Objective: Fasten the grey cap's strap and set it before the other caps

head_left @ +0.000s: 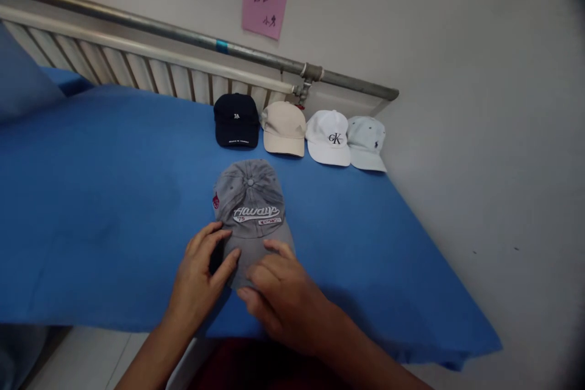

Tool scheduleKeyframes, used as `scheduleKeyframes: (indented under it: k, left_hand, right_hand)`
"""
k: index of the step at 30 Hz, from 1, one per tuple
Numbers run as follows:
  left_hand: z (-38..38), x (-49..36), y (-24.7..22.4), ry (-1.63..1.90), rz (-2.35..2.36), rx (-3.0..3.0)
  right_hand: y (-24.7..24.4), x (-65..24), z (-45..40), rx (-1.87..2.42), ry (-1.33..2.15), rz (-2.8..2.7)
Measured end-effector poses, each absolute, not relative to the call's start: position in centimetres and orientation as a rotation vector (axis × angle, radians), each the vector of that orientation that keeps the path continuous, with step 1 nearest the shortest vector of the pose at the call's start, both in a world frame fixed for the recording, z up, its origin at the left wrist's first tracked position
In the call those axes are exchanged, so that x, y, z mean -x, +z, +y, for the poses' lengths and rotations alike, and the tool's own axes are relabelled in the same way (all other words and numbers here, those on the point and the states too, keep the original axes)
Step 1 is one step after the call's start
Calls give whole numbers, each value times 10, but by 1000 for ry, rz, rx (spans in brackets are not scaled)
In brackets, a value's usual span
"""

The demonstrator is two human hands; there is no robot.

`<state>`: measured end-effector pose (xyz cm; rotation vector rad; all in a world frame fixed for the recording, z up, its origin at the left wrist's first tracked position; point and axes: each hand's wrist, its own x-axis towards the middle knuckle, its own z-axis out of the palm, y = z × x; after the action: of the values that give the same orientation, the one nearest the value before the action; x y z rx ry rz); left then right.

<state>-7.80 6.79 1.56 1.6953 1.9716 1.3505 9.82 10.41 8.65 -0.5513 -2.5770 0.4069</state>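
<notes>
A grey baseball cap (249,195) with white script lettering lies on the blue-covered surface, its brim pointing toward me. My left hand (201,268) is spread at the cap's left side, fingertips touching where crown meets brim and thumb resting on the brim. On the brim's right and front part is my right hand (287,292), fingers curled and thumb at the front edge, closed on the brim. Part of the brim is hidden beneath that hand.
Behind stand a black cap (236,119), a beige cap (284,128), a white cap (328,137) and a pale cap (367,141) in a row. A radiator (155,76) and metal pipe (183,33) run along the wall. A pink note (265,3) hangs above the blue cloth (114,207).
</notes>
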Motion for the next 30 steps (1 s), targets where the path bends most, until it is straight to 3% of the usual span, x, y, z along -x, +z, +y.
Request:
scheduleKeyframes:
  k: [16, 24, 30]
  left_hand:
    - [64, 81, 21, 1205, 1945, -1694]
    - [64, 82, 23, 1190, 1939, -1699]
    - [64, 81, 22, 1208, 1933, -1709]
  right_hand:
    - [92, -82, 109, 606, 370, -2698]
    - [88, -78, 103, 426, 341, -2702]
    - [93, -81, 110, 614, 387, -2653]
